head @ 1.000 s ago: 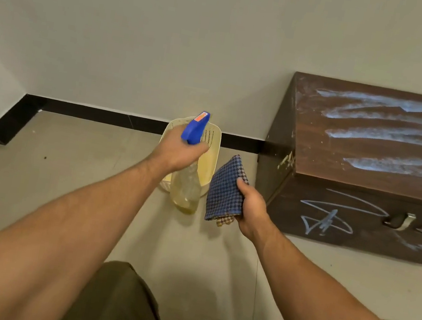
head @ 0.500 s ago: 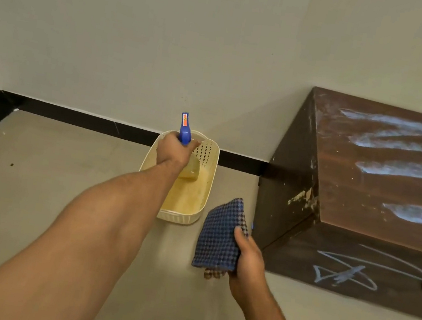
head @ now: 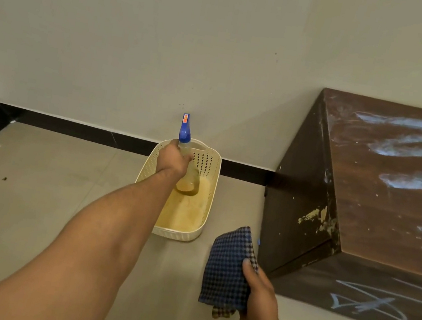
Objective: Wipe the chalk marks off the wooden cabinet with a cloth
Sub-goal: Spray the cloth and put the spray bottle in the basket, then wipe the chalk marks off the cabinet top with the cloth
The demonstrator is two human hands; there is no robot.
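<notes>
The dark wooden cabinet stands at the right against the wall. White chalk smears streak its top and a chalk drawing marks its front. My right hand grips a folded blue checked cloth, held low just left of the cabinet's corner. My left hand is stretched forward and holds a clear spray bottle with a blue nozzle by its neck. The bottle's base is down inside the cream basket.
The cream perforated basket sits on the tiled floor by the black skirting, left of the cabinet. A plain wall rises behind. Small specks of dirt lie on the floor at the left.
My left hand has reached forward and lowered the spray bottle into the basket. My right hand with the cloth has dropped lower, and my view has shifted left, away from the cabinet.
</notes>
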